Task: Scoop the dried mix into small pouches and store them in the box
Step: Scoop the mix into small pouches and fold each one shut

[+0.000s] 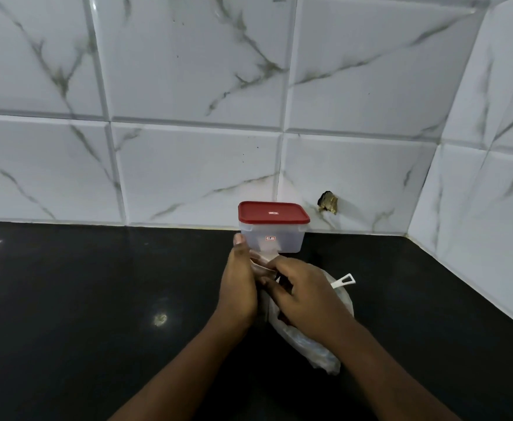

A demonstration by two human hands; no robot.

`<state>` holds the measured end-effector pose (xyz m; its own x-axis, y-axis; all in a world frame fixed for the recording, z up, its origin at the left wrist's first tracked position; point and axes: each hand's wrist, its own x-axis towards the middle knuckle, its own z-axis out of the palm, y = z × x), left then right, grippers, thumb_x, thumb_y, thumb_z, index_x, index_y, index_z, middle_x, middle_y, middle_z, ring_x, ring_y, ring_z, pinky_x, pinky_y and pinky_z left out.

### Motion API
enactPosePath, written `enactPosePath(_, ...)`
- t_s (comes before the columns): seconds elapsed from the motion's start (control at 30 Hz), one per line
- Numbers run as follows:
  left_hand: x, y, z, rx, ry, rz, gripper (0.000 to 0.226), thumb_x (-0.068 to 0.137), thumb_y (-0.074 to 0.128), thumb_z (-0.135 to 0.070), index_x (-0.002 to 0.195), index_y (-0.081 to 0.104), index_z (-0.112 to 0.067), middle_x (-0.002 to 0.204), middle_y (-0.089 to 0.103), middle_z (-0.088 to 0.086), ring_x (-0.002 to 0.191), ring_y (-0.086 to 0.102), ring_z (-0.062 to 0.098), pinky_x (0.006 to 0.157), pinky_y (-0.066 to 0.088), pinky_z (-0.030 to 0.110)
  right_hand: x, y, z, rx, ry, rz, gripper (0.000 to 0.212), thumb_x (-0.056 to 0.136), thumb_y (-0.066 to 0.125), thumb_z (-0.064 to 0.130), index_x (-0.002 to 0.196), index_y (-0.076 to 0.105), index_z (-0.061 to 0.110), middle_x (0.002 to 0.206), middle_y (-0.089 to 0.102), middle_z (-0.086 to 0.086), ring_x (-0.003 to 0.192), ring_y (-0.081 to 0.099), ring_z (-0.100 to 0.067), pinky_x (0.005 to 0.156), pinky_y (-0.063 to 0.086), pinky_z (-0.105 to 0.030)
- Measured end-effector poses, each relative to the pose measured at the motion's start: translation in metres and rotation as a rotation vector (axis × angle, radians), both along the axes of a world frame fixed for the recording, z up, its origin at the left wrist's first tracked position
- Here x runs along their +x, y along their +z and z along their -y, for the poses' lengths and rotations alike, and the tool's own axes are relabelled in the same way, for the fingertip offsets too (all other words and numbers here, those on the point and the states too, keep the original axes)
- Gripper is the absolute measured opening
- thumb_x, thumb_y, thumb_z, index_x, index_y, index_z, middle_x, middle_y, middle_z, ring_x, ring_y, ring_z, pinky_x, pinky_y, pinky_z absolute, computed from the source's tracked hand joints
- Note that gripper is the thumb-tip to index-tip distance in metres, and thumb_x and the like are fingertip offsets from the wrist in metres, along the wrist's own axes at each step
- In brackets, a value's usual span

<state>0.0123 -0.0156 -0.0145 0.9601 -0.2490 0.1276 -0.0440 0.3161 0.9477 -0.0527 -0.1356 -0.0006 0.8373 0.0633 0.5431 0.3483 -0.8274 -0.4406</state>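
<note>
Black tabletop against marbled white wall tiles: red-lidded box, lid on, at back edge; just before it left hand grips and right hand pinches small clear pouch, above clear bag with white scoop handle protruding.

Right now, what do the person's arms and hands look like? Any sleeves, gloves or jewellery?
The left hand and right hand are bare: no gloves, rings, watch or bracelets show. Both forearms are uncovered down to the picture's lower edge, with no sleeve in view.
</note>
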Motion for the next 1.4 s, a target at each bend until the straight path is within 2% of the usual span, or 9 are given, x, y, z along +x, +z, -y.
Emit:
enactPosePath(0.17,0.013,0.013,-0.014,-0.078,0.210,-0.094,0.088,0.083,0.028,-0.089,0.089,0.063,-0.009,0.079,0.071,0.011,0.072,0.064,0.030,0.070,0.053,0.041,-0.002,0.002,-0.005,0.013,0.083,-0.001,0.009,0.096,0.066,0.015,0.101,0.071,0.021,0.091,0.067,0.013,0.084,0.061,-0.004,0.070,0.043,-0.015)
enactPosePath(0.33,0.023,0.022,-0.031,-0.082,0.296,-0.108,0.073,0.104,0.021,-0.068,0.092,0.060,-0.008,0.079,0.068,0.010,0.066,0.058,0.020,0.064,0.043,0.034,-0.002,0.000,-0.003,-0.136,0.082,-0.136,0.010,0.096,0.063,0.021,0.096,0.072,0.026,0.088,0.066,0.012,0.089,0.057,-0.003,0.074,0.042,-0.017)
enactPosePath(0.53,0.028,0.022,-0.034,-0.084,0.292,-0.167,0.066,0.106,0.029,-0.064,0.091,0.062,-0.010,0.079,0.069,0.010,0.066,0.059,0.020,0.067,0.045,0.036,-0.007,0.008,-0.007,-0.191,0.110,-0.108,0.008,0.097,0.064,0.023,0.098,0.072,0.025,0.086,0.060,0.017,0.092,0.050,-0.001,0.073,0.036,-0.020)
enactPosePath(0.77,0.014,0.047,-0.057,-0.039,0.289,0.033,0.047,0.108,0.039,-0.051,0.092,0.065,-0.015,0.089,0.076,0.011,0.080,0.065,0.023,0.077,0.047,0.040,-0.007,0.013,-0.010,-0.103,0.084,0.005,0.015,0.096,0.062,0.022,0.105,0.074,0.025,0.095,0.069,0.013,0.096,0.053,-0.004,0.079,0.044,-0.022)
enactPosePath(0.9,0.007,0.046,-0.063,0.222,0.107,0.042,0.062,0.106,0.032,-0.061,0.101,0.070,-0.013,0.100,0.079,0.009,0.093,0.069,0.022,0.085,0.047,0.041,-0.009,0.010,-0.017,-0.351,0.139,-0.131,0.016,0.097,0.057,0.025,0.102,0.073,0.021,0.099,0.070,0.005,0.098,0.053,-0.011,0.084,0.040,-0.031)
enactPosePath(0.97,0.002,0.034,-0.066,0.318,0.060,0.099,0.072,0.099,0.029,-0.069,0.105,0.073,-0.012,0.101,0.079,0.007,0.098,0.071,0.024,0.086,0.051,0.039,-0.007,0.009,-0.017,-0.298,0.124,-0.095,0.020,0.095,0.052,0.030,0.095,0.070,0.021,0.093,0.069,0.006,0.094,0.054,-0.014,0.082,0.041,-0.037)
enactPosePath(1.07,-0.001,0.007,-0.076,0.243,0.043,0.131,0.076,0.092,0.029,-0.070,0.104,0.075,-0.012,0.104,0.079,0.007,0.104,0.073,0.025,0.096,0.051,0.043,-0.006,0.011,-0.016,-0.188,0.074,0.023,0.017,0.093,0.056,0.025,0.100,0.072,0.022,0.093,0.069,0.008,0.093,0.056,-0.014,0.082,0.046,-0.039)
enactPosePath(1.17,0.006,-0.005,-0.078,0.185,-0.027,0.014,0.084,0.089,0.029,-0.076,0.108,0.073,-0.007,0.108,0.078,0.014,0.110,0.071,0.035,0.100,0.050,0.051,-0.006,0.009,-0.018,-0.303,0.095,-0.107,0.013,0.096,0.059,0.021,0.097,0.070,0.025,0.094,0.068,0.007,0.098,0.055,-0.016,0.090,0.045,-0.043)
enactPosePath(1.4,0.014,-0.007,-0.079,0.145,-0.229,-0.073,0.097,0.089,0.024,-0.081,0.116,0.071,-0.001,0.103,0.075,0.022,0.088,0.072,0.031,0.073,0.055,0.039,-0.001,0.007,-0.013,-0.209,0.063,-0.006,0.012,0.091,0.062,0.025,0.097,0.072,0.028,0.090,0.068,0.014,0.090,0.056,-0.011,0.081,0.045,-0.039)
